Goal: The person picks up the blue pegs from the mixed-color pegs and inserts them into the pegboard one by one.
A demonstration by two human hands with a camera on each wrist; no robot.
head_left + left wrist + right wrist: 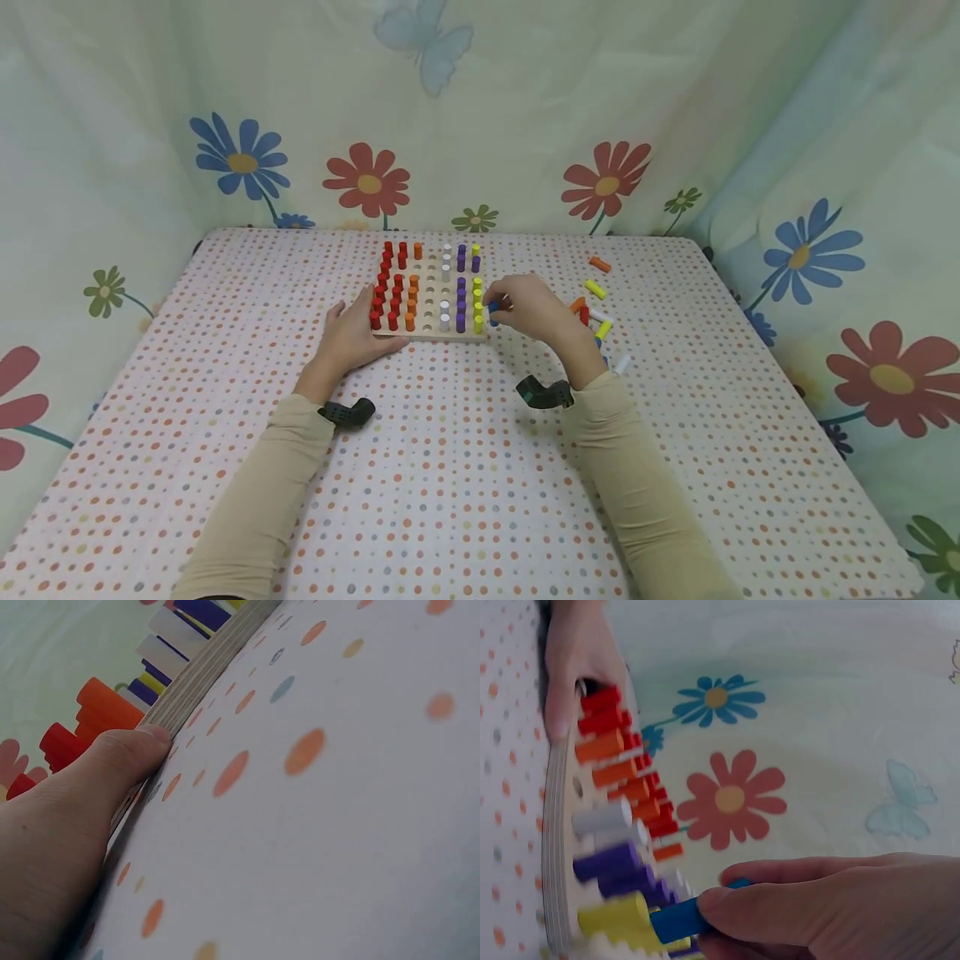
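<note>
A wooden pegboard (pixel 435 337) lies on the table, with rows of red, orange, white, purple and yellow pegs standing in it. My left hand (pixel 347 337) rests at its near left corner, the thumb laid straight along the front edge and the other fingers by the left side. In the left wrist view, the thumb (pixel 127 754) presses that edge beside the orange pegs (pixel 105 709). Just off the board's right side, my right hand (pixel 531 307) pinches a blue peg (pixel 681 919) between thumb and fingers. The peg is tilted, close to the yellow pegs (pixel 615 915).
Right of the right hand, loose pegs lie scattered: orange (pixel 600 264), yellow (pixel 595 289), red (pixel 584 316), white (pixel 622 363) and several others, some partly behind the right wrist. A dotted cloth (pixel 450 467) covers the table. Flowered curtains (pixel 510 108) stand behind and at the sides.
</note>
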